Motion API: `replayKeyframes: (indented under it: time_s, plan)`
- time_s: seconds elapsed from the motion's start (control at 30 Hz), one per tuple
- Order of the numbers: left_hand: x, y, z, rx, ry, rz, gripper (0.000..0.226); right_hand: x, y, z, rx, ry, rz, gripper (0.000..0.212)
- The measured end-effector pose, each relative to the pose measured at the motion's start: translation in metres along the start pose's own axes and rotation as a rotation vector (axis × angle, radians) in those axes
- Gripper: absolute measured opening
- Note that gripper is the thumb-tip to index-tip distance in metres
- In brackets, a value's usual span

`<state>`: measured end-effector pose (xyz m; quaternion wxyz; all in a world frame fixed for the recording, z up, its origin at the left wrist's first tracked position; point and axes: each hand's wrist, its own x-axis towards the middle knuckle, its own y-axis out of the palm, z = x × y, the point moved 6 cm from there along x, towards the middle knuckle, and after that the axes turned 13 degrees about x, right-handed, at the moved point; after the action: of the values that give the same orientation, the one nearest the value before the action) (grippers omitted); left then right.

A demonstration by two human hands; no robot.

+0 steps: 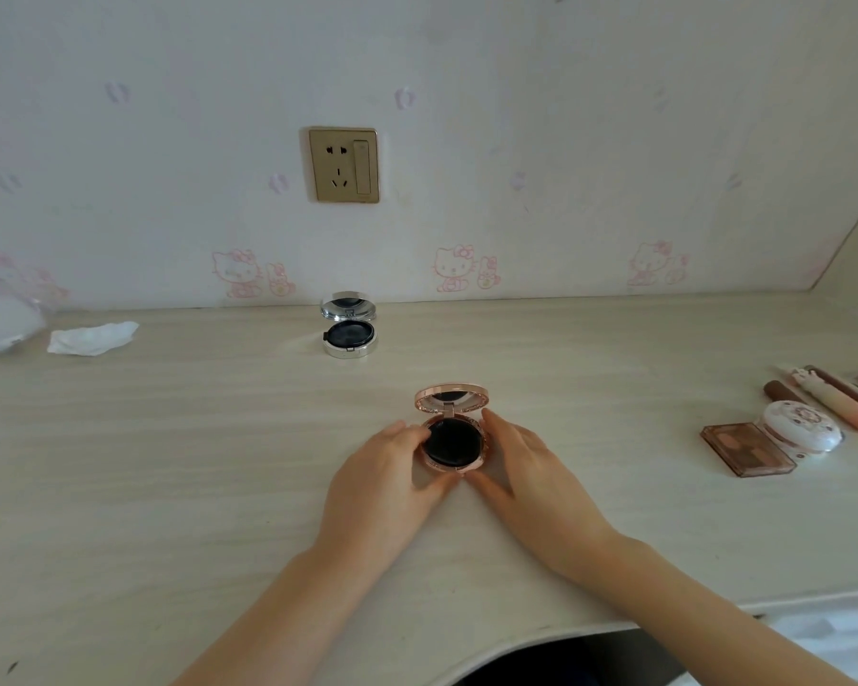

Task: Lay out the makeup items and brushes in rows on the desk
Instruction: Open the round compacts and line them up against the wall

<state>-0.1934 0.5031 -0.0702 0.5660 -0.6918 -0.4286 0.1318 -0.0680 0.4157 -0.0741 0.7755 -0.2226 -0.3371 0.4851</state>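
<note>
My one camera sits on my head, looking forward and down across the desk (169,462) toward the wall (516,91), close above my hands; its wide lens seems to bend the edges

bare desk (194,462) left, silver compact (349,329) behind, makeup cluster (788,433) right

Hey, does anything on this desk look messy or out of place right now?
A crumpled white tissue lies at the far left of the desk, away from the makeup. On the right, the eyeshadow palette, white compact and tubes sit bunched in a heap, not in rows. Nothing looks spilled or broken.
</note>
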Motion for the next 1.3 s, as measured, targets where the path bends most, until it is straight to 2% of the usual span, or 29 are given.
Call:
replayKeyframes:
  time_s: [0.13, 0.4, 0.67, 0.8, 1.0, 1.3]
  plan:
    - [0.004, 0.0, -0.002, -0.017, 0.018, -0.009, 0.043, 0.003, 0.0, 0.0, 0.004, -0.006, -0.024, 0.042]
    - [0.045, 0.009, 0.001, 0.106, 0.073, 0.028, 0.029, 0.047, 0.009, -0.012, -0.099, 0.011, 0.014, 0.039]
    - [0.086, 0.022, 0.006, 0.283, 0.163, -0.072, 0.04, 0.102, 0.021, -0.031, -0.189, 0.054, -0.003, 0.038]
    - [0.093, 0.032, 0.004, 0.317, 0.251, -0.045, 0.052, 0.123, 0.024, -0.037, -0.184, 0.061, -0.002, 0.037]
    - [0.103, 0.041, 0.012, 0.225, 0.262, 0.052, 0.062, 0.15, 0.025, -0.042, -0.133, 0.087, 0.06, 0.036]
    - [0.12, 0.046, 0.019, 0.171, 0.232, 0.06, 0.066, 0.17, 0.028, -0.044, -0.141, 0.103, 0.055, 0.036]
